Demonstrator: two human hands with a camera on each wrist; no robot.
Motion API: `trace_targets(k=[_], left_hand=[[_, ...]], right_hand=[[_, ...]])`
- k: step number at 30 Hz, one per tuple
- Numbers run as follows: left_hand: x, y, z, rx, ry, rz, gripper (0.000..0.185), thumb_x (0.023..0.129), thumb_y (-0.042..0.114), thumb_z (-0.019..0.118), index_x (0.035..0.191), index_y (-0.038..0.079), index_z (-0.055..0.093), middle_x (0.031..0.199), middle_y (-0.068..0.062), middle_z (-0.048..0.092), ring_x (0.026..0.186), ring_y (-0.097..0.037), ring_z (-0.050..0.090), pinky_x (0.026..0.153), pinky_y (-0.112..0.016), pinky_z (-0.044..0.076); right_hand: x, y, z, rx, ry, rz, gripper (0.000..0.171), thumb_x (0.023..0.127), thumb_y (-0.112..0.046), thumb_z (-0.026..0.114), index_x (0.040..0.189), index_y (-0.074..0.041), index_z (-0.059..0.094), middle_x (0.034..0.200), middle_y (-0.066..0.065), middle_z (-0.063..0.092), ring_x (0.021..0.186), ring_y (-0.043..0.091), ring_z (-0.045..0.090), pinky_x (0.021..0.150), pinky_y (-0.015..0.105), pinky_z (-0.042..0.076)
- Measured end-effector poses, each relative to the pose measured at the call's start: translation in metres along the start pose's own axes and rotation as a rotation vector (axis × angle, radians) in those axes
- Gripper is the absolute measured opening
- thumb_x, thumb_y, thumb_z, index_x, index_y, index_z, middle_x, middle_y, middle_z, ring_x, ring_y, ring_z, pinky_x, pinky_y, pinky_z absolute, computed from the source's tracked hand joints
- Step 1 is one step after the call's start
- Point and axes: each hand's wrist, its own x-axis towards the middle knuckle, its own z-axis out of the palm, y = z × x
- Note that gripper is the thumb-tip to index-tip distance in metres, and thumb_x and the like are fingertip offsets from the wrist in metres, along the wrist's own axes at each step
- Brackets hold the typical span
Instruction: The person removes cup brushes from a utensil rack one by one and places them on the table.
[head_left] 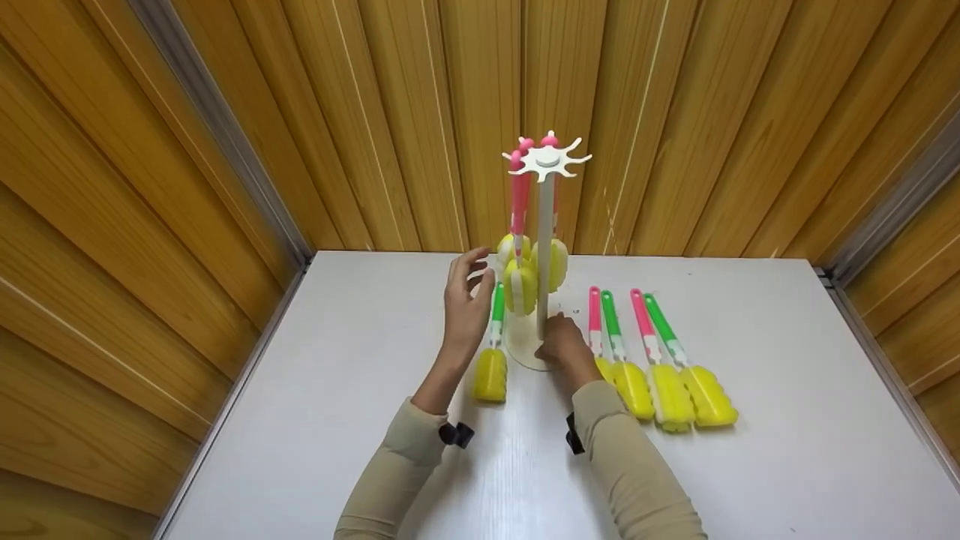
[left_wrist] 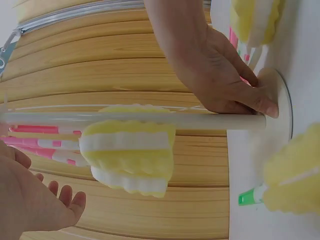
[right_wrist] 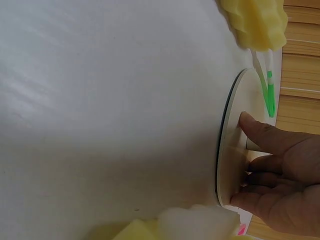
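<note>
A white cup rack [head_left: 545, 247] with curved hooks on top stands on a round base [left_wrist: 277, 107]. Three pink-handled sponge cup brushes [head_left: 520, 289] hang from it, their yellow-and-white heads down. My right hand [head_left: 564, 345] is low at the rack's foot, thumb [right_wrist: 260, 132] on the base and curled fingers about the bottom of the pole; the pole partly hides their hold. To the left of the hanging brushes, my left hand [head_left: 466, 304] is raised with loosely bent fingers, holding nothing. A green-handled cup brush [head_left: 491, 373] lies left of the base.
Right of the rack, several cup brushes [head_left: 673, 394] with pink and green handles lie side by side on the white table [head_left: 360, 360]. A wood-patterned wall [head_left: 390, 150] rises behind the table, with similar panels at both sides.
</note>
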Motion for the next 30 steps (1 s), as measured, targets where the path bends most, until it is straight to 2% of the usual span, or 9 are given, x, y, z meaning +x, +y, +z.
trace_targets(k=[6,13,20,30], left_hand=[[0.005,0.011,0.013,-0.035,-0.052,0.039,0.033,0.105,0.008,0.052,0.137,0.001,0.054,0.137,-0.012,0.053,0.126,-0.025,0.051,0.108,-0.041,0.043],[0.012,0.018,0.025,-0.021,-0.068,0.085,0.034,0.104,0.011,0.055,0.137,0.004,0.055,0.135,-0.011,0.055,0.124,-0.023,0.053,0.11,-0.044,0.043],[0.021,0.015,0.034,-0.034,-0.061,0.094,0.035,0.104,0.008,0.058,0.138,0.005,0.052,0.133,-0.009,0.056,0.123,-0.024,0.054,0.109,-0.041,0.043],[0.032,0.005,0.037,-0.094,-0.11,0.119,0.037,0.106,0.006,0.052,0.143,0.003,0.048,0.133,-0.012,0.057,0.125,-0.026,0.055,0.107,-0.033,0.046]], right_hand=[[0.002,0.004,0.0,-0.051,0.044,-0.084,0.048,0.078,0.0,0.082,0.118,0.016,0.061,0.11,0.027,0.063,0.092,0.034,0.055,0.098,0.05,0.05],[0.004,0.007,0.006,-0.037,0.038,-0.079,0.048,0.081,-0.004,0.083,0.122,0.011,0.062,0.111,0.023,0.063,0.097,0.032,0.054,0.102,0.05,0.047],[0.006,0.006,0.005,-0.036,0.039,-0.068,0.044,0.082,-0.004,0.083,0.117,0.012,0.062,0.103,0.021,0.062,0.091,0.032,0.054,0.097,0.048,0.05],[0.004,0.003,0.004,-0.053,0.034,-0.068,0.038,0.083,-0.005,0.083,0.113,0.01,0.065,0.097,0.019,0.063,0.088,0.032,0.057,0.095,0.046,0.053]])
